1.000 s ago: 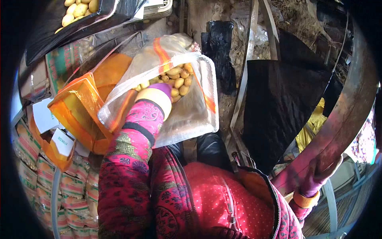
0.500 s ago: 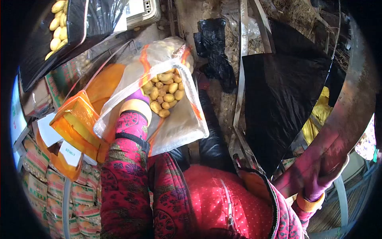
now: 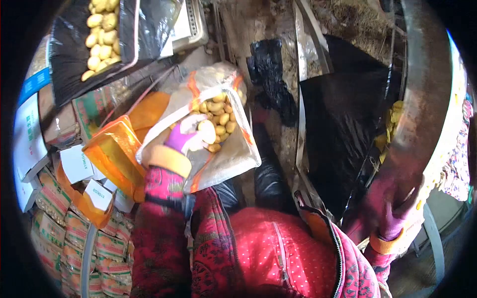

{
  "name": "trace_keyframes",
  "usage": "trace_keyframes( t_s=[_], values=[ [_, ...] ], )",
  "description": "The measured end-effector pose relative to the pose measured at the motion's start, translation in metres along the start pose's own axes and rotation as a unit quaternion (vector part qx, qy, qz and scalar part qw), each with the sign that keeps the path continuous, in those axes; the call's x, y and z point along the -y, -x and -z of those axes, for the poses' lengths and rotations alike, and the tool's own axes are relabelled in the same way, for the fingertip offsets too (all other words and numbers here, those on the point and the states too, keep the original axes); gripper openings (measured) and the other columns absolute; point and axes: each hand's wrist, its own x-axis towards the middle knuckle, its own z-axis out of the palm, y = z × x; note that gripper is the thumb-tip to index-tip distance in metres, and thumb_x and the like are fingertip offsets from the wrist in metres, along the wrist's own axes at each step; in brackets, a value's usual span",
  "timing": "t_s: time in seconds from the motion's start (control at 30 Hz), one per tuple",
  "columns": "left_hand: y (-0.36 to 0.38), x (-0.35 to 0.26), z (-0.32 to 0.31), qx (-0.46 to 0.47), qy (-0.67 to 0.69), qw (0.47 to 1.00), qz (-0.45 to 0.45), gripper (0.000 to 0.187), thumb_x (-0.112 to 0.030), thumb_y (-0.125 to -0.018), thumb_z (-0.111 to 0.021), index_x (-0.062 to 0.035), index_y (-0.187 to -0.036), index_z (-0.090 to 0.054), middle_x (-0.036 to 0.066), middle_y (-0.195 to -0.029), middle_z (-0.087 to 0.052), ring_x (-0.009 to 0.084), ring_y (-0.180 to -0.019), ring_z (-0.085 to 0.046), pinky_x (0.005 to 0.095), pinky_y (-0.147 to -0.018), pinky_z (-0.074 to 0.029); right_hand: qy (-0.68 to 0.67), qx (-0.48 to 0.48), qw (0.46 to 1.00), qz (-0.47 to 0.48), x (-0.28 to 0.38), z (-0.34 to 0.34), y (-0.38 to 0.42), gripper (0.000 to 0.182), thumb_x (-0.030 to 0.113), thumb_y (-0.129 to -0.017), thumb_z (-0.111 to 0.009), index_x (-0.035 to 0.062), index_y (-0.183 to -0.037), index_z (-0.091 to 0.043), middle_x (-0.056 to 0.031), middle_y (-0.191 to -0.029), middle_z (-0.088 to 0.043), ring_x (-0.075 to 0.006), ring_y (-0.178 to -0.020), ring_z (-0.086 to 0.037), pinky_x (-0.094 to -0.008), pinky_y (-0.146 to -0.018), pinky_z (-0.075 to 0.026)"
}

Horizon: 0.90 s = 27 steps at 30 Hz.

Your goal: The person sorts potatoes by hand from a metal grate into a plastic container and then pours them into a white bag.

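My left hand (image 3: 185, 135), in a purple and white glove, is at the mouth of a whitish woven sack (image 3: 238, 166) with orange stripes. Its fingers are closed around a pale yellow potato (image 3: 206, 131). More potatoes (image 3: 224, 119) fill the sack behind it. At the lower right, my right hand (image 3: 397, 211), also in a purple glove, is beside the curved metal piece (image 3: 422, 99). Its thumb and fingers look apart, with nothing visible between them, though the area is blurred.
A black-lined tray of potatoes (image 3: 103, 39) stands at the upper left. Below it are an orange mesh bag (image 3: 117, 149), white boxes (image 3: 77, 163) and stacked printed bags (image 3: 112, 248). Black plastic sheeting (image 3: 343, 124) covers a metal-framed part at right; a crumpled black bag (image 3: 271, 74) lies mid-floor.
My left hand has come back out of the sack's depth and now shows a potato in its fingers. The view has shifted, and my right hand stays near the metal piece.
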Motion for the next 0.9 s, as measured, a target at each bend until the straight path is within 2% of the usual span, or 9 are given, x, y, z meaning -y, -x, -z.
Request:
trace_keyframes(
  t_s=[0.07, 0.1, 0.17, 0.27, 0.37, 0.53, 0.7, 0.8, 0.9],
  values=[
    [0.03, -0.014, -0.009, 0.069, 0.011, 0.996, -0.047, 0.068, -0.006, -0.079, -0.063, -0.0013, -0.141, -0.037, 0.013, -0.089, -0.062, 0.0223, -0.073, -0.062, 0.0306, -0.062, -0.051, -0.101, -0.023, 0.993, -0.06, 0.01, -0.008, -0.004, 0.087, -0.011, -0.076, -0.063, 0.002, -0.151, -0.022, -0.0169, -0.155, -0.029, -0.0295, -0.138, -0.036, -0.0394, -0.115, -0.026],
    [0.052, -0.03, -0.024, 0.058, 0.027, 0.996, -0.059, 0.058, -0.01, -0.083, -0.06, -0.0011, -0.138, -0.042, 0.013, -0.091, -0.062, 0.0211, -0.073, -0.062, 0.0296, -0.062, -0.05, -0.117, 0.025, 0.993, 0.008, 0.0, -0.007, -0.008, 0.085, -0.014, -0.078, -0.055, 0.0048, -0.153, -0.019, -0.0192, -0.154, -0.03, -0.0294, -0.135, -0.04, -0.035, -0.1, -0.037],
    [0.08, -0.042, -0.047, 0.049, 0.043, 0.995, -0.071, 0.049, -0.014, -0.088, -0.057, -0.0009, -0.135, -0.048, 0.012, -0.093, -0.062, 0.0198, -0.074, -0.061, 0.0285, -0.062, -0.049, -0.111, 0.031, 0.993, 0.017, -0.001, -0.005, -0.006, 0.085, -0.012, -0.078, -0.059, 0.003, -0.152, -0.02, -0.0173, -0.155, -0.028, -0.0283, -0.14, -0.033, -0.0362, -0.109, -0.03],
    [0.095, -0.034, -0.051, -0.018, 0.28, 0.959, -0.048, 0.052, -0.029, -0.091, -0.056, -0.0002, -0.134, -0.047, 0.012, -0.087, -0.061, 0.0202, -0.069, -0.059, 0.0303, -0.063, -0.048, -0.095, 0.046, 0.992, 0.063, -0.007, -0.003, -0.006, 0.084, -0.012, -0.079, -0.059, 0.0015, -0.152, -0.021, -0.0162, -0.156, -0.027, -0.0272, -0.143, -0.028, -0.0366, -0.114, -0.027],
    [0.096, -0.022, -0.039, 0.083, 0.206, 0.964, -0.145, 0.056, -0.042, -0.093, -0.054, -0.0039, -0.134, -0.048, 0.014, -0.087, -0.061, 0.0214, -0.07, -0.059, 0.0316, -0.059, -0.046, -0.086, 0.042, 0.993, 0.065, -0.006, -0.004, -0.007, 0.082, -0.013, -0.079, -0.058, 0.0005, -0.151, -0.021, -0.0164, -0.156, -0.026, -0.0273, -0.142, -0.029, -0.0369, -0.114, -0.028],
    [0.102, -0.013, -0.034, 0.066, 0.436, 0.898, 0.013, 0.049, -0.05, -0.094, -0.051, -0.0138, -0.126, -0.053, 0.013, -0.088, -0.062, 0.0219, -0.069, -0.059, 0.0319, -0.053, -0.044, -0.022, 0.031, 0.995, 0.096, -0.007, -0.003, -0.009, 0.081, -0.014, -0.08, -0.058, -0.0002, -0.151, -0.021, -0.017, -0.155, -0.027, -0.0274, -0.141, -0.032, -0.0371, -0.113, -0.03],
    [0.094, -0.016, -0.032, -0.018, 0.403, 0.911, 0.083, 0.045, -0.056, -0.093, -0.05, -0.0207, -0.121, -0.057, 0.004, -0.088, -0.06, 0.0159, -0.063, -0.054, 0.0288, -0.055, -0.042, 0.001, 0.038, 0.99, 0.133, -0.01, -0.003, -0.008, 0.08, -0.014, -0.081, -0.058, 0.0001, -0.151, -0.022, -0.0162, -0.155, -0.026, -0.0266, -0.14, -0.032, -0.0374, -0.111, -0.033],
    [0.086, -0.014, -0.029, -0.074, 0.407, 0.903, 0.117, 0.04, -0.056, -0.092, -0.052, -0.0201, -0.107, -0.061, 0.001, -0.085, -0.062, 0.0145, -0.063, -0.054, 0.0283, -0.055, -0.043, -0.072, 0.037, 0.995, 0.058, -0.01, -0.006, -0.006, 0.08, -0.014, -0.082, -0.057, 0.0008, -0.151, -0.022, -0.0149, -0.155, -0.025, -0.0258, -0.139, -0.034, -0.0377, -0.109, -0.035],
    [0.059, -0.006, -0.019, -0.157, 0.196, 0.956, 0.152, 0.035, -0.048, -0.088, -0.061, -0.0183, -0.107, -0.064, 0.004, -0.095, -0.066, 0.0168, -0.067, -0.058, 0.0294, -0.059, -0.048, -0.087, 0.019, 0.995, 0.042, -0.01, -0.006, -0.005, 0.079, -0.015, -0.082, -0.057, 0.0015, -0.151, -0.022, -0.0137, -0.155, -0.025, -0.0251, -0.137, -0.036, -0.0373, -0.107, -0.038]
  ],
)
